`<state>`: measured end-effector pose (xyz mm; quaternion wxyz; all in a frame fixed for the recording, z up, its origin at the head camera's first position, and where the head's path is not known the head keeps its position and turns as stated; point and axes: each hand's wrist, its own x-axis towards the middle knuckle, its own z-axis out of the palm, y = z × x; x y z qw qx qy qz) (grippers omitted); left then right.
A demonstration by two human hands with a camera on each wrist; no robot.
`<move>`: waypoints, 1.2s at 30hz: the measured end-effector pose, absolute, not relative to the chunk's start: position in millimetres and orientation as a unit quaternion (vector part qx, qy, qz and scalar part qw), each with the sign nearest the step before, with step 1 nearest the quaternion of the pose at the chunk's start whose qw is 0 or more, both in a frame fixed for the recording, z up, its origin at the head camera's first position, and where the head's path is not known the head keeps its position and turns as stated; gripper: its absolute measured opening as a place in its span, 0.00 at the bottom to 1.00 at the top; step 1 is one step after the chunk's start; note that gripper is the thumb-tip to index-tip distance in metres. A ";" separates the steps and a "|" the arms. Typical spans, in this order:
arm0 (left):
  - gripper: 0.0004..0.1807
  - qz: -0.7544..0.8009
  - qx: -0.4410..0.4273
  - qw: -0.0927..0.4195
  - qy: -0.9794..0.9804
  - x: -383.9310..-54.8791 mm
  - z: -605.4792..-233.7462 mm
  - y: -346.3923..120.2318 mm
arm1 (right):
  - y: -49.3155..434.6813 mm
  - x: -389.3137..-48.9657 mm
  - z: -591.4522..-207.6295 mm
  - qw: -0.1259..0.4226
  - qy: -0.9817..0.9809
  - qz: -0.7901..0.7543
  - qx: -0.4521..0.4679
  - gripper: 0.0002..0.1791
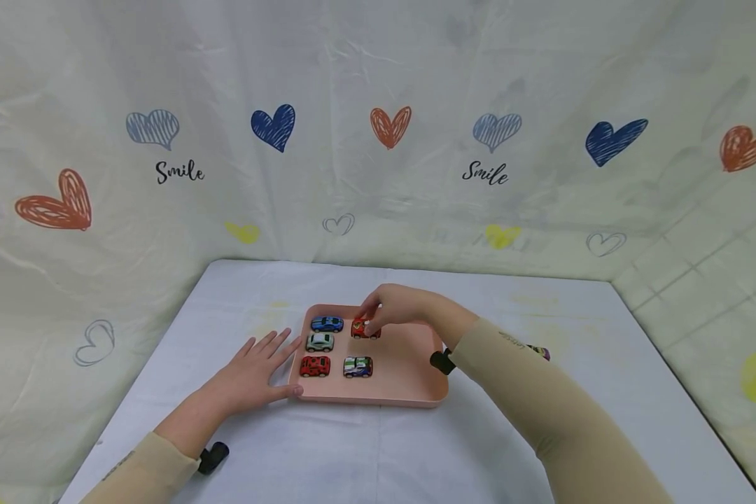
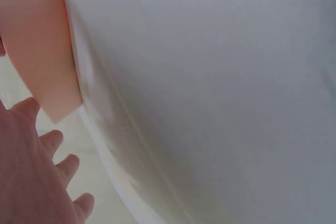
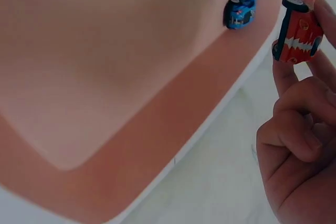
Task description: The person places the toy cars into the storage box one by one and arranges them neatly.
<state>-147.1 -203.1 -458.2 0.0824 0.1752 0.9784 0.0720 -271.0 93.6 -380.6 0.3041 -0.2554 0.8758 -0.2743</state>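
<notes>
Beige long sleeves [image 1: 529, 399]; small black wrist devices [image 1: 442, 361]; bare hands [image 1: 252, 374].

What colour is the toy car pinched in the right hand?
Red-orange with white jagged markings; the toy car, pinched by the right hand, shows best in the right wrist view.

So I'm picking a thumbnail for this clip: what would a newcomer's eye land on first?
First the pink tray mid-table with toy cars in rows: blue car, white car, red car and green-striped white car. Next, the right hand pinching an orange-red car over the tray's far side. The left hand lies flat at the tray's left edge.
</notes>
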 end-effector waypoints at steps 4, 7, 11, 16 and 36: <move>0.53 0.072 0.174 0.084 0.979 -146.9 -457.5 -203.3 | 80.6 -273.9 -388.9 0.305 0.883 -0.259 -0.244 0.15; 0.53 0.071 0.175 0.085 0.978 -147.3 -456.9 -203.4 | 73.2 -275.2 -395.5 0.303 0.889 -0.239 -0.245 0.14; 0.53 0.069 0.176 0.087 0.978 -148.0 -455.5 -203.4 | 66.2 -275.5 -403.8 0.301 0.892 -0.223 -0.253 0.16; 0.53 0.068 0.180 0.087 0.977 -149.3 -456.8 -204.6 | 61.3 -274.9 -412.8 0.301 0.894 -0.208 -0.257 0.15; 0.53 0.070 0.179 0.083 0.978 -147.4 -455.4 -204.5 | 62.0 -269.7 -418.9 0.318 0.896 -0.192 -0.244 0.14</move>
